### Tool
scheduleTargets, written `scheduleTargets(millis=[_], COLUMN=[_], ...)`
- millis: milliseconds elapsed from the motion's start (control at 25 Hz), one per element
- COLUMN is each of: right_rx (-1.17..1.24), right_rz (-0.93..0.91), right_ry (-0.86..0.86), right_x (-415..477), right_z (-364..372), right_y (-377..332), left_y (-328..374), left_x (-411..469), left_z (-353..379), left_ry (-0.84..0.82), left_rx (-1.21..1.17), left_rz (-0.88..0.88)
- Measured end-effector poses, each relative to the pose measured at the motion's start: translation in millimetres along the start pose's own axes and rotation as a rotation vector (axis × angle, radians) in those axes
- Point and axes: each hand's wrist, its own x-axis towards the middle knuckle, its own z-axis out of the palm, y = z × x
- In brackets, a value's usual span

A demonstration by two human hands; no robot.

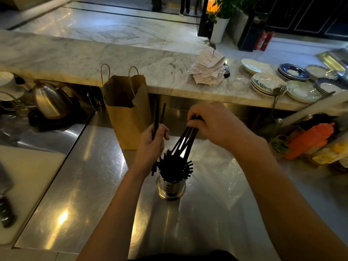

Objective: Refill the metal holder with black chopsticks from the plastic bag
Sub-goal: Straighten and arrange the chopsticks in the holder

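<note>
A slotted metal holder (171, 189) stands on the steel counter, packed with black chopsticks (174, 167) that fan out over its rim. My left hand (150, 146) grips two chopsticks (159, 117) that point upward, just left of and above the holder. My right hand (212, 123) pinches the top ends of several chopsticks (186, 141); their lower ends reach down into the holder. A clear plastic bag (220, 172) lies crumpled on the counter right of the holder, partly under my right forearm.
A brown paper bag (128, 113) stands open behind the holder. A metal kettle (49, 102) sits at the left, a white cutting board (28, 181) with a knife (5, 208) at lower left. Stacked plates (267, 82) and a receipt spike (208, 67) rest on the marble ledge. Bottles and an orange item (308, 140) crowd the right.
</note>
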Motion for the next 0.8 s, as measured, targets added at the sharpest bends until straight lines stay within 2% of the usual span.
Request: scheduleTargets(millis=[160, 280, 600, 720, 800], right_rx=[0.042, 0.115, 0.306, 0.439, 0.621], right_rz=[-0.070, -0.079, 0.013, 0.060, 0.161], right_ry=[0.082, 0.055, -0.054, -0.015, 0.065], right_x=[10.1, 17.5, 20.4, 18.2, 11.5], right_z=[-30.2, -37.7, -19.7, -7.5, 6.0], right_y=[-9.2, -9.1, 3.7, 4.1, 3.3], left_y=[15.9, 25.4, 20.8, 16.7, 11.0], left_x=[11.8, 6.2, -16.3, -21.5, -22.9], left_z=[3.8, 11.5, 8.9, 14.9, 14.4], left_ry=[-0.017, -0.056, -0.392, -0.390, -0.376], left_rx=[-0.021, 0.022, -0.040, -0.152, -0.190], left_rz=[0.052, 0.041, -0.036, -0.092, -0.098])
